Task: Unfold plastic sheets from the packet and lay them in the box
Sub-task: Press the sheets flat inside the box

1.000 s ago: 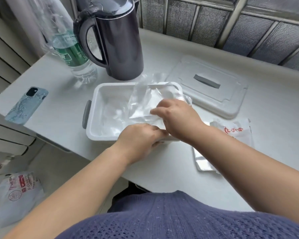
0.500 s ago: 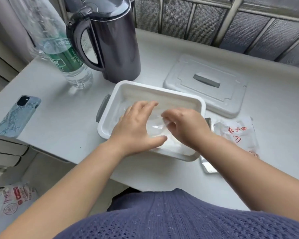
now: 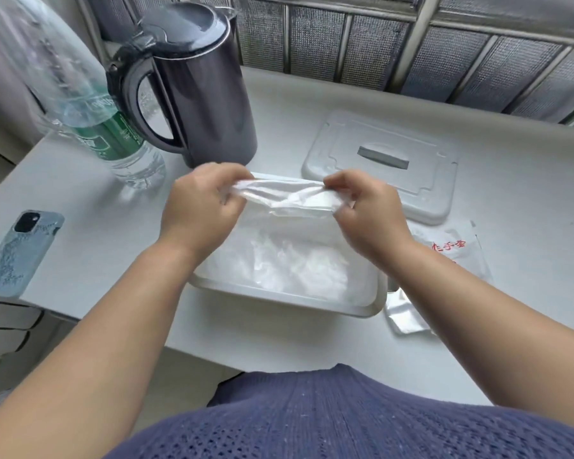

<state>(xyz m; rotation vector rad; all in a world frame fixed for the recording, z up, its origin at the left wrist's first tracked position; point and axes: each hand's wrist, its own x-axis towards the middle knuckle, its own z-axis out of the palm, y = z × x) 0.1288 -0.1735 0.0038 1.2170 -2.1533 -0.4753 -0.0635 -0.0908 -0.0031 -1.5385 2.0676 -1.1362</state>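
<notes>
Stretching 1 bunched plastic sheet (image 3: 289, 195) between my 2 grips, I hold it in the air above the far side of the box (image 3: 279, 294). My left grip (image 3: 199, 207) pinches its left end with the fingers curled round the film, and my right grip (image 3: 365, 210) pinches the right end the same way. The sheet is not yet flat: it is twisted and folded on itself along its length. Crumpled sheets (image 3: 295, 263) already lie on the box floor below it. The packet (image 3: 458, 250), printed in red, lies on the surface (image 3: 113, 253) to the right of the box, just in front of the lid (image 3: 378, 167).

As I judge it, the film is thin and clings to itself, so a hard pull could stretch or tear it at either pinch. Letting 1 end slip would probably drop it back in a wad. It is also light enough to land across the rim instead of inside. If it sticks to my fingers, lifting away could drag the laid sheets out. The bottle (image 3: 106, 127) and kettle (image 3: 199, 87) stand close on my left, so a wide spreading move could knock the bottle.
</notes>
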